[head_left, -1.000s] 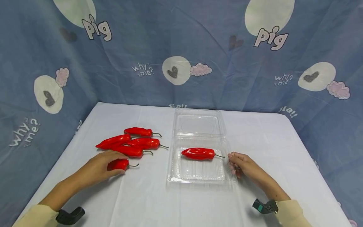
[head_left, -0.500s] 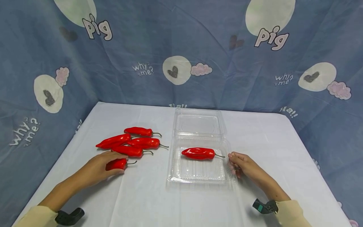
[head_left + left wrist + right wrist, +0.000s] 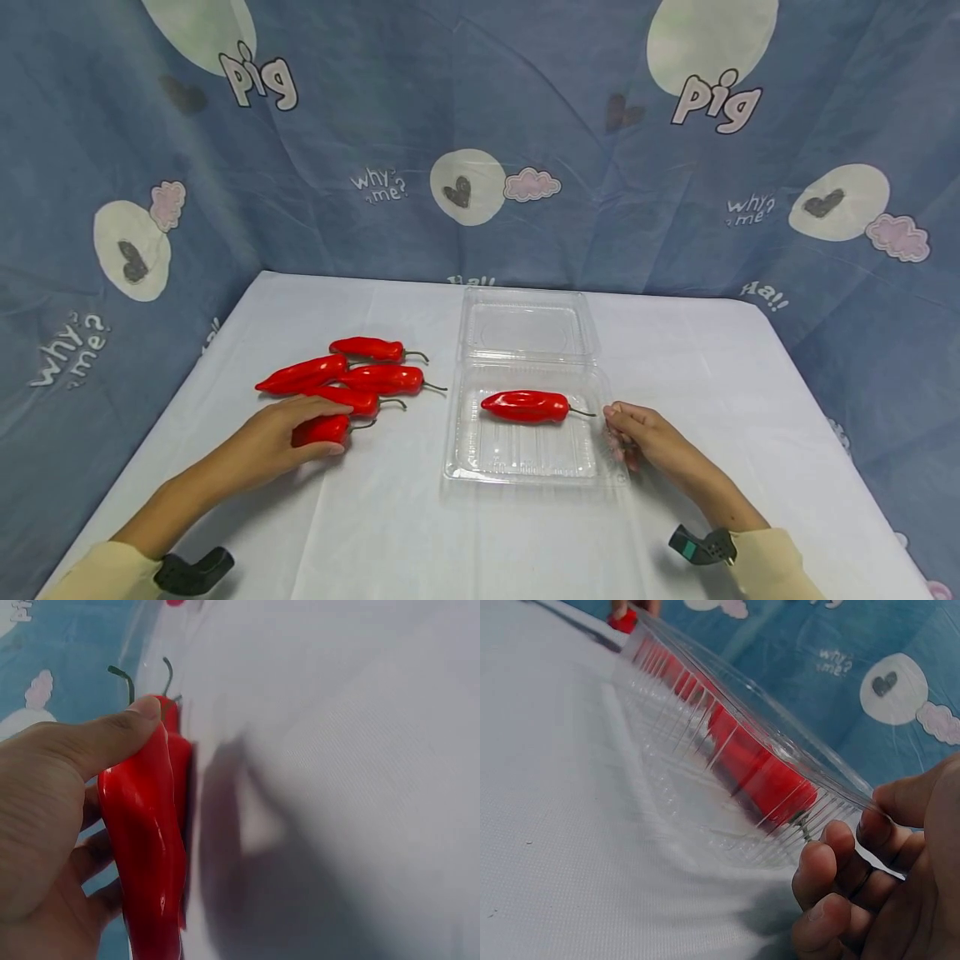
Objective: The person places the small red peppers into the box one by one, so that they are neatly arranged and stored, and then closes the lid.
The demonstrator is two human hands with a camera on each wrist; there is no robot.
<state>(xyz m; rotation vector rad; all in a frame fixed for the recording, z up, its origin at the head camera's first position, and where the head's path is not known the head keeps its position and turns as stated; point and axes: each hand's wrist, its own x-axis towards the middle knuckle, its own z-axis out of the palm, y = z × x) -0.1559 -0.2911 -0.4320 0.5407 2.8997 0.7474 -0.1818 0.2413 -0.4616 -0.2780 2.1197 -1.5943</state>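
Note:
My left hand (image 3: 281,437) grips a red chili pepper (image 3: 146,832), thumb on the near side and fingers behind it. In the head view its stem end and green stem stick out past my fingers, and the palm hides the tip. Right behind it lie several more red peppers (image 3: 382,379) in a loose group. My right hand (image 3: 645,433) pinches the right rim of a clear plastic clamshell box (image 3: 525,462) between thumb and fingers. One red pepper (image 3: 525,406) lies in the box's base, its stem pointing right toward that hand.
The box's lid (image 3: 528,325) lies folded back, away from me. A white cloth covers the table (image 3: 390,533). Behind and at both sides hangs a blue printed curtain (image 3: 322,225). Each wrist wears a dark strapped device (image 3: 701,546).
My left hand first draws slightly left, then shifts right with the pepper, which now overlaps the pepper behind it in the head view. The right hand and the box stay put.

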